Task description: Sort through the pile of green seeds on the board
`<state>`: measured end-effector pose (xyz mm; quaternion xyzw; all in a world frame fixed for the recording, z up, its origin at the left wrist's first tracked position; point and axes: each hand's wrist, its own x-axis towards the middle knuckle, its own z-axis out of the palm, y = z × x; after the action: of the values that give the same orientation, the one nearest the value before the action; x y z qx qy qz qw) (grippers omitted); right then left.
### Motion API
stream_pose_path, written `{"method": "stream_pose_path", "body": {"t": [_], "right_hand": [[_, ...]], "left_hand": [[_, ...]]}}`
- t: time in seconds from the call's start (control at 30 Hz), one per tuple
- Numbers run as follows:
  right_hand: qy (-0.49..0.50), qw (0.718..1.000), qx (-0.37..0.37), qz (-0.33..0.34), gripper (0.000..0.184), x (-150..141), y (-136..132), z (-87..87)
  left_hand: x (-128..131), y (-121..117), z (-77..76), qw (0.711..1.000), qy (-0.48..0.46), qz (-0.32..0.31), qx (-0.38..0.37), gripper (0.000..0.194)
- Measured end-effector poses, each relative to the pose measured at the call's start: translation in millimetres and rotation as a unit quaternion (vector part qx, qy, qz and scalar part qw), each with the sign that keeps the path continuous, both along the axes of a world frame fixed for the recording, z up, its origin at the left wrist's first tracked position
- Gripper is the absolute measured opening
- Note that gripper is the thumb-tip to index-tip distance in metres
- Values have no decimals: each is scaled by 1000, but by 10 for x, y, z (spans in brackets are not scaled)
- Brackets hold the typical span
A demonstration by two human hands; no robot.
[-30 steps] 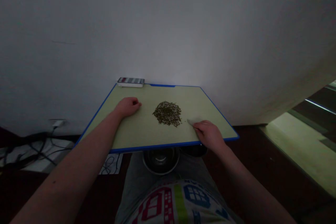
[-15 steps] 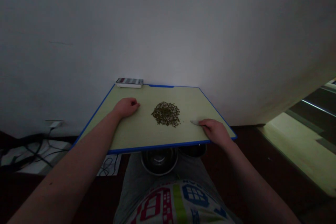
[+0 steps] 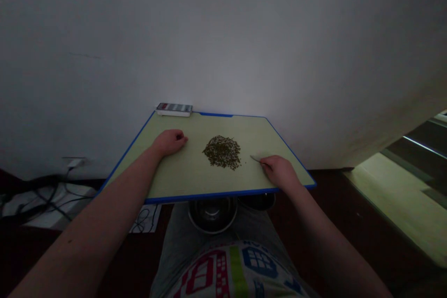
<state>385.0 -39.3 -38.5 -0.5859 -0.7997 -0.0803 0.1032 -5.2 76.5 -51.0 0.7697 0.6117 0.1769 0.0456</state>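
A pile of small greenish-brown grains (image 3: 222, 151) lies in the middle of a pale board with a blue rim (image 3: 209, 194). One loose grain sits just right of the pile. My left hand (image 3: 170, 142) rests on the board to the left of the grains, its fingers curled in, and nothing shows in it. To the right of the pile, my right hand (image 3: 279, 169) grips a thin metal utensil (image 3: 256, 159) whose tip points left towards the grains. The far end of the utensil is hidden in the fingers, and its exact kind is unclear.
A phone (image 3: 174, 107) lies on a white box (image 3: 173, 113) at the board's back left corner, against the wall. Below the front edge, a metal bowl (image 3: 212, 230) and a second dark bowl (image 3: 257, 202) sit on my lap. Cables and a plug (image 3: 74, 163) are at left.
My right hand has moved slightly left and away from me, bringing the utensil's tip nearer the grains. My left hand and the pile look the same; the view has shifted slightly.
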Motion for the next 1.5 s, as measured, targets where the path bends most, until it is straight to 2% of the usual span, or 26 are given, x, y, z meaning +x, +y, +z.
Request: {"method": "stream_pose_path", "body": {"t": [0.17, 0.4, 0.63, 0.87, 1.1, 1.23, 1.33, 1.5], "right_hand": [[-18, 1000, -2, -25, 28, -94, 105, 65], [-14, 1000, -8, -3, 28, -137, -34, 43], [-5, 1000, -9, -20, 30, -179, 41, 72], [22, 999, -26, 11, 29, -160, -61, 100], [27, 999, 3, -25, 28, -156, -104, 101], [32, 999, 9, -16, 27, -162, -288, 80], [39, 999, 1, 17, 27, -196, -408, 61], [32, 998, -8, 56, 28, -290, -396, 45]], "left_hand": [[-4, -3, 3, 1000, -10, -3, -8, 39], [-6, -1, -2, 1000, -7, -7, -2, 38], [-17, 9, -19, 1000, -10, 0, -8, 38], [-13, 4, -16, 1000, -7, -3, -2, 37], [-3, -13, -2, 1000, -5, 2, -4, 37], [-9, 4, -17, 1000, -5, 3, -3, 37], [-11, 13, -23, 1000, -1, -3, -2, 38], [-8, 0, -12, 1000, -6, 1, -4, 38]]}}
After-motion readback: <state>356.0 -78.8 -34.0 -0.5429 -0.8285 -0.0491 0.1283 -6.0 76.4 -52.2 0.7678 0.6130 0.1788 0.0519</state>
